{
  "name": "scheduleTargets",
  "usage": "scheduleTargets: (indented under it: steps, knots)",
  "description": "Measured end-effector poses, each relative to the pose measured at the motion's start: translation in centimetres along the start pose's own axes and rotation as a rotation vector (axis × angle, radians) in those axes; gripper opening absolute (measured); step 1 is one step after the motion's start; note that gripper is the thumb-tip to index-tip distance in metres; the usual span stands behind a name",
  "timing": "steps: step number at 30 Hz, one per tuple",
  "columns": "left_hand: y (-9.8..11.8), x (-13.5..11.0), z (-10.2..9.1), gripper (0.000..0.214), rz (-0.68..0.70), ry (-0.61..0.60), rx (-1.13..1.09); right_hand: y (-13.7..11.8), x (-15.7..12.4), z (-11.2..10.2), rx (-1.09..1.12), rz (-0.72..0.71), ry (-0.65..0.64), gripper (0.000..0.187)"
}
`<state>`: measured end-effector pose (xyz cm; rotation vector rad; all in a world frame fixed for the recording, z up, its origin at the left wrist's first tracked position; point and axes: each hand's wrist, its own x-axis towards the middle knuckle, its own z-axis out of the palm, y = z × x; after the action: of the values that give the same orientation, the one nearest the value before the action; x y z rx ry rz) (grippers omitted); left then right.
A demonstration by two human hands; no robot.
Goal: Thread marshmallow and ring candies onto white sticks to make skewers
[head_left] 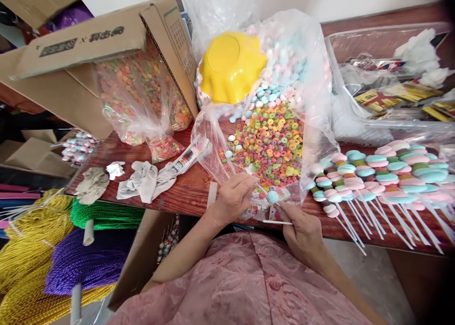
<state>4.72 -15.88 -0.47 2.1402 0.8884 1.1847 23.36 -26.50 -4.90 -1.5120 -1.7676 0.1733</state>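
Pale blue candy disc (pixel 272 197) sits between the two hands, low over the table's front edge, just below the heap of gummy rings (pixel 273 142). Right hand (pixel 302 225) has its fingertips closed at the disc's lower edge; a white stick (pixel 277 222) juts from beneath the same hand. Left hand (pixel 232 197) is curled, fingers pinched on a thin pale stick (pixel 262 189) that points at the disc; whether it pierces the candy, cannot tell. Handling, my judgement: disc very light, likely soft and springy, easily dented, perhaps slightly tacky. Best held lightly by the rim, face left free. Sticks look slim and fairly stiff; take them close to the candy, lest they bend.
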Motion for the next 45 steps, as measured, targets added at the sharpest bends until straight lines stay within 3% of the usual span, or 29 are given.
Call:
scheduleTargets:
  steps: [2, 5, 8, 10, 15, 19, 21, 23, 25, 30, 36, 45]
  knots:
    - [0.1, -0.1, 0.4, 0.028, -0.089, 0.063, -0.188, -0.5, 0.4, 0.2, 0.060, 0.013, 0.024, 0.026]
    - [0.3, 0.3, 0.6, 0.046, -0.355, 0.186, -0.571, -1.1, 1.0, 0.5, 0.150, 0.015, 0.083, 0.023]
    - [0.6, 0.6, 0.6, 0.030, -0.560, 0.090, -0.717, -1.4, 1.5, 0.9, 0.192, 0.003, 0.118, 0.021]
    - [0.8, 0.4, 0.9, 0.029, -0.605, 0.002, -0.725, -1.6, 1.7, 1.2, 0.206, -0.001, 0.138, 0.020]
    - [1.5, 0.0, 1.8, 0.033, -0.586, -0.058, -0.784, -1.8, 1.7, 1.3, 0.298, 0.085, 0.078, 0.024]
    - [0.0, 3.6, -0.5, 0.038, -0.554, -0.255, -0.680, -0.3, 1.1, 0.6, 0.219, 0.096, 0.207, 0.021]
    - [-2.2, 6.9, -1.8, 0.039, -0.567, -0.274, -0.579, 0.9, 0.7, 0.3, 0.162, 0.108, 0.276, 0.019]
    - [-5.0, 10.6, -2.6, 0.032, -0.542, -0.218, -0.332, 1.9, 0.3, 0.1, 0.133, 0.123, 0.309, 0.019]
    - [-8.1, 14.1, -2.7, 0.023, -0.481, -0.227, 0.048, 2.6, 0.1, 0.1, 0.150, 0.131, 0.301, 0.020]
    - [-14.3, 20.0, -1.2, 0.014, -0.417, -0.170, 0.292, 3.1, -0.3, 0.2, 0.234, 0.063, 0.221, 0.025]
    - [-17.6, 21.5, -0.5, 0.013, -0.430, -0.172, 0.400, 3.8, -0.8, 0.2, 0.219, 0.172, 0.204, 0.021]
    - [-18.3, 22.1, -0.7, 0.014, -0.482, -0.174, 0.323, 4.2, -2.0, 0.3, 0.140, 0.227, 0.142, 0.022]
